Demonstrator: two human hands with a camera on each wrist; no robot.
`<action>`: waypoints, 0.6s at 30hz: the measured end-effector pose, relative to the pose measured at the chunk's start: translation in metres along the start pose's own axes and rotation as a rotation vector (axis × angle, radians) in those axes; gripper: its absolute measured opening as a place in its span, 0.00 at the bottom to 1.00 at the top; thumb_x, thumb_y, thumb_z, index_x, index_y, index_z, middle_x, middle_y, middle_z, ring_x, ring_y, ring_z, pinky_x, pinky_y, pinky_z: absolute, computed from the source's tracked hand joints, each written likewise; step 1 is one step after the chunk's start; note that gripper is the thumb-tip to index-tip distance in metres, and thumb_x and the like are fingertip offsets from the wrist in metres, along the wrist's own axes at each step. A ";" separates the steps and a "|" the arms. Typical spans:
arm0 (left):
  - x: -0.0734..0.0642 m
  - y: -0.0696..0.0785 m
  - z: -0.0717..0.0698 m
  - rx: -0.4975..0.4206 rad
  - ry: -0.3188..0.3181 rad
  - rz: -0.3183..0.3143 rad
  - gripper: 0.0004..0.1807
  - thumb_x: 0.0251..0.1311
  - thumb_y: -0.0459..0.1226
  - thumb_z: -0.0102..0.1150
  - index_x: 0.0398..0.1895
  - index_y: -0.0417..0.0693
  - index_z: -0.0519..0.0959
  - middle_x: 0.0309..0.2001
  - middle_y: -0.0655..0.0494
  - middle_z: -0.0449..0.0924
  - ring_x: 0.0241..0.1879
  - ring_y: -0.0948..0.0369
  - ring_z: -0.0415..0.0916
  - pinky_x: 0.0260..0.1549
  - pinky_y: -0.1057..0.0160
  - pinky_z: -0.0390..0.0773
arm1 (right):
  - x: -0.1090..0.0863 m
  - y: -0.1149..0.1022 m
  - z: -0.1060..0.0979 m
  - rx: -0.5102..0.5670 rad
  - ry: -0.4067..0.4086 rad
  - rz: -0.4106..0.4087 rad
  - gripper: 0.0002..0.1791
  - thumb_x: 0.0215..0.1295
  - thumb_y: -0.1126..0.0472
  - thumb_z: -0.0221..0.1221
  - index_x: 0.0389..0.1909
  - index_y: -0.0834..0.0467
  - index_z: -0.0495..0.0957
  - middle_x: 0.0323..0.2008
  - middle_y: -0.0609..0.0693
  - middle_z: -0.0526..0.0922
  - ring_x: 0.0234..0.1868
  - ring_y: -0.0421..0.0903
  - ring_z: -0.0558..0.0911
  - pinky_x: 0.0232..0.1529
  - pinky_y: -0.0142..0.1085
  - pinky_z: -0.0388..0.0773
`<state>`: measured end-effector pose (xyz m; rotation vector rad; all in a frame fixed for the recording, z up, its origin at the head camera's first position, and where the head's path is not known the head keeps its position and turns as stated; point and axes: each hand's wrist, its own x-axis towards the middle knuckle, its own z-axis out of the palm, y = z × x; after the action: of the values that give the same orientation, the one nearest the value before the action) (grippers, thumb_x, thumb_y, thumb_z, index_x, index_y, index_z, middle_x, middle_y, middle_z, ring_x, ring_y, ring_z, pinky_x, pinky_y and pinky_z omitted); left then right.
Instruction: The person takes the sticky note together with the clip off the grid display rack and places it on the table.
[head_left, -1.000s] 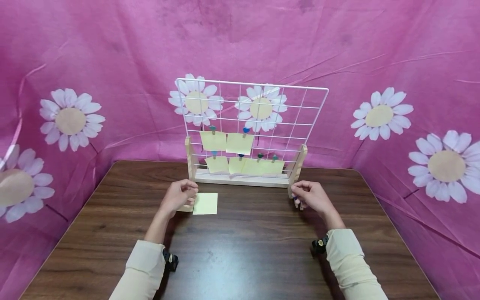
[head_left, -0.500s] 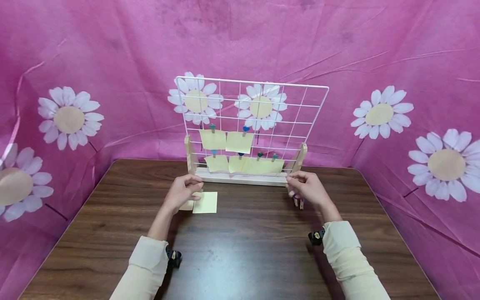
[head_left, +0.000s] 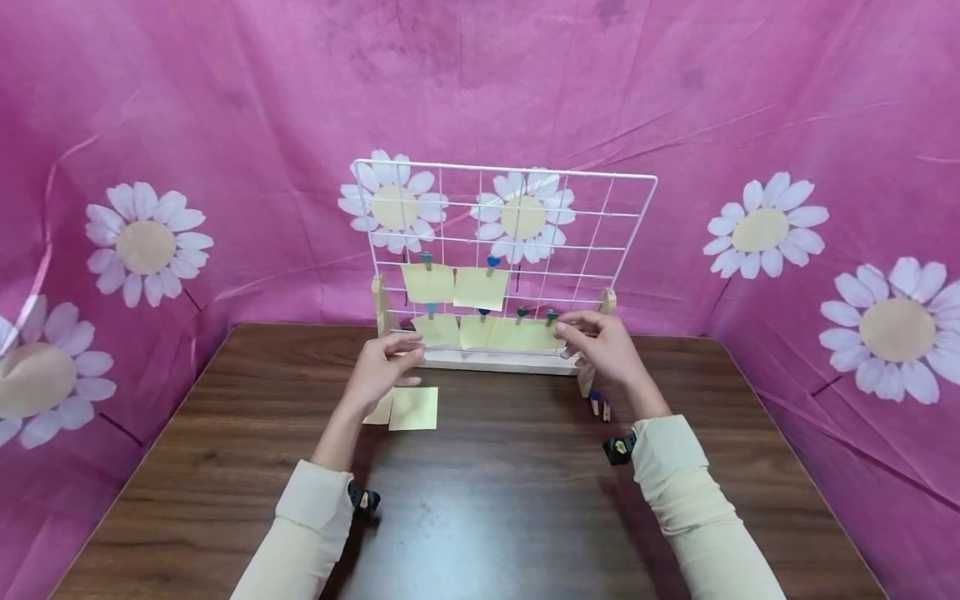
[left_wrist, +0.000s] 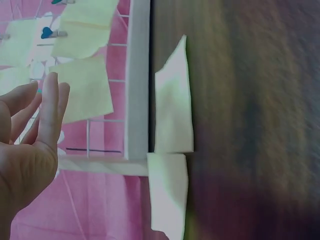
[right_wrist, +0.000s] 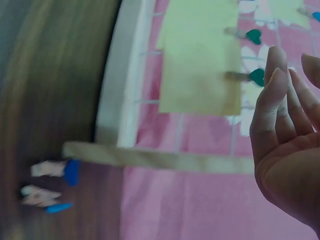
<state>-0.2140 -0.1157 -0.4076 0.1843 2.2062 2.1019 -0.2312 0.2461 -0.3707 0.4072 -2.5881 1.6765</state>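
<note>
My left hand (head_left: 375, 375) hovers before the left end of a white wire grid (head_left: 570, 220), fingers extended and holding nothing. In the left wrist view, its fingertips (left_wrist: 52, 82) appear in front of a yellow sticky note (left_wrist: 82, 92) on the grid. My right hand (head_left: 609, 350), also holding nothing, is raised at the grid's lower right. Nearest to it are a long yellow note (right_wrist: 200, 65) and a green heart-topped clothespin (right_wrist: 256, 77); I cannot tell whether the fingers touch that pin. Several notes hang in two rows, held by heart-topped clothespins, one blue (head_left: 492, 262).
Two yellow sticky notes (head_left: 413, 408) lie side by side on the brown wooden table (head_left: 480, 500), below the left hand. Two small clothespins (head_left: 596, 403) lie by the grid's right wooden foot (head_left: 587, 380). A pink flowered cloth (head_left: 262, 125) hangs behind.
Both hands have moved inward and up toward the grid, the right one leaving the two clothespins on the table in plain sight. The notes and clothespins stay where they were.
</note>
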 end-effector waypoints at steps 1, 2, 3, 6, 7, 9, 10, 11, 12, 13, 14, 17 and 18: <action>0.001 0.003 0.002 -0.009 0.009 0.011 0.23 0.69 0.27 0.59 0.65 0.28 0.72 0.58 0.26 0.74 0.50 0.47 0.81 0.41 0.53 0.89 | 0.002 -0.004 0.001 -0.001 0.004 -0.008 0.20 0.74 0.58 0.60 0.56 0.70 0.79 0.45 0.70 0.84 0.28 0.42 0.86 0.26 0.40 0.88; 0.003 0.005 0.003 -0.013 0.017 0.024 0.23 0.68 0.27 0.59 0.64 0.28 0.73 0.58 0.26 0.74 0.50 0.47 0.81 0.41 0.53 0.89 | 0.005 -0.009 0.002 0.000 0.009 -0.010 0.20 0.73 0.58 0.61 0.57 0.69 0.79 0.46 0.70 0.84 0.28 0.42 0.86 0.27 0.39 0.88; 0.005 0.008 0.004 -0.018 0.023 0.034 0.23 0.68 0.27 0.60 0.64 0.28 0.73 0.58 0.25 0.74 0.50 0.46 0.81 0.42 0.52 0.89 | 0.007 -0.013 0.003 0.005 0.014 -0.017 0.20 0.73 0.58 0.61 0.57 0.68 0.79 0.47 0.71 0.84 0.29 0.42 0.86 0.27 0.39 0.88; 0.009 0.014 0.008 -0.021 0.033 0.054 0.23 0.67 0.26 0.61 0.64 0.28 0.73 0.58 0.25 0.74 0.49 0.48 0.81 0.41 0.53 0.89 | 0.011 -0.022 0.007 0.004 0.027 -0.040 0.19 0.72 0.58 0.63 0.56 0.67 0.80 0.47 0.69 0.84 0.30 0.44 0.87 0.27 0.39 0.88; 0.011 0.015 0.009 -0.016 0.038 0.058 0.23 0.66 0.26 0.61 0.64 0.29 0.73 0.57 0.26 0.75 0.49 0.49 0.81 0.40 0.55 0.89 | 0.013 -0.024 0.008 -0.003 0.031 -0.050 0.19 0.72 0.57 0.63 0.56 0.66 0.81 0.46 0.69 0.84 0.30 0.45 0.87 0.26 0.39 0.87; 0.013 0.017 0.010 -0.017 0.043 0.063 0.23 0.66 0.26 0.62 0.63 0.29 0.74 0.57 0.27 0.76 0.46 0.52 0.82 0.39 0.56 0.90 | 0.015 -0.028 0.011 -0.022 0.039 -0.073 0.19 0.71 0.57 0.63 0.55 0.65 0.82 0.44 0.68 0.85 0.31 0.47 0.86 0.25 0.38 0.86; 0.014 0.018 0.011 -0.019 0.044 0.066 0.23 0.65 0.26 0.62 0.63 0.29 0.74 0.57 0.27 0.76 0.45 0.54 0.82 0.38 0.57 0.90 | 0.017 -0.029 0.012 -0.033 0.046 -0.083 0.18 0.71 0.56 0.64 0.54 0.64 0.82 0.43 0.67 0.85 0.31 0.48 0.86 0.24 0.37 0.85; 0.015 0.019 0.012 -0.024 0.045 0.068 0.23 0.65 0.26 0.62 0.63 0.28 0.74 0.56 0.27 0.76 0.44 0.55 0.81 0.38 0.57 0.90 | 0.018 -0.031 0.013 -0.038 0.052 -0.087 0.18 0.70 0.56 0.64 0.54 0.63 0.82 0.42 0.66 0.85 0.30 0.48 0.85 0.23 0.36 0.84; 0.016 0.019 0.013 -0.030 0.046 0.070 0.23 0.65 0.26 0.62 0.63 0.28 0.74 0.56 0.27 0.76 0.43 0.57 0.81 0.38 0.56 0.90 | 0.019 -0.032 0.013 -0.045 0.057 -0.089 0.18 0.70 0.55 0.64 0.54 0.63 0.83 0.41 0.65 0.85 0.30 0.48 0.85 0.22 0.36 0.84; 0.016 0.020 0.014 -0.034 0.048 0.070 0.23 0.65 0.26 0.62 0.62 0.28 0.74 0.56 0.28 0.76 0.42 0.59 0.81 0.38 0.56 0.90 | 0.020 -0.034 0.014 -0.045 0.058 -0.089 0.19 0.70 0.55 0.64 0.54 0.63 0.82 0.40 0.64 0.85 0.31 0.48 0.85 0.21 0.35 0.83; 0.016 0.021 0.015 -0.042 0.045 0.071 0.23 0.65 0.25 0.62 0.62 0.27 0.74 0.56 0.27 0.76 0.41 0.59 0.80 0.38 0.56 0.90 | 0.020 -0.035 0.015 -0.046 0.058 -0.086 0.19 0.70 0.54 0.64 0.54 0.63 0.82 0.40 0.62 0.86 0.31 0.49 0.85 0.21 0.35 0.83; 0.018 0.021 0.018 -0.053 0.044 0.069 0.23 0.64 0.25 0.62 0.62 0.27 0.73 0.56 0.27 0.76 0.40 0.60 0.80 0.39 0.55 0.90 | 0.022 -0.037 0.017 -0.044 0.056 -0.071 0.19 0.69 0.54 0.65 0.55 0.62 0.82 0.39 0.58 0.86 0.32 0.52 0.85 0.21 0.36 0.83; 0.018 0.022 0.019 -0.053 0.046 0.069 0.22 0.64 0.24 0.62 0.61 0.26 0.74 0.56 0.27 0.76 0.40 0.59 0.80 0.39 0.56 0.90 | 0.023 -0.038 0.017 -0.046 0.053 -0.070 0.19 0.69 0.54 0.65 0.55 0.62 0.82 0.40 0.58 0.86 0.32 0.53 0.85 0.20 0.36 0.83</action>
<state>-0.2287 -0.0933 -0.3866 0.2137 2.1970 2.2200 -0.2429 0.2111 -0.3401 0.4398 -2.5380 1.5811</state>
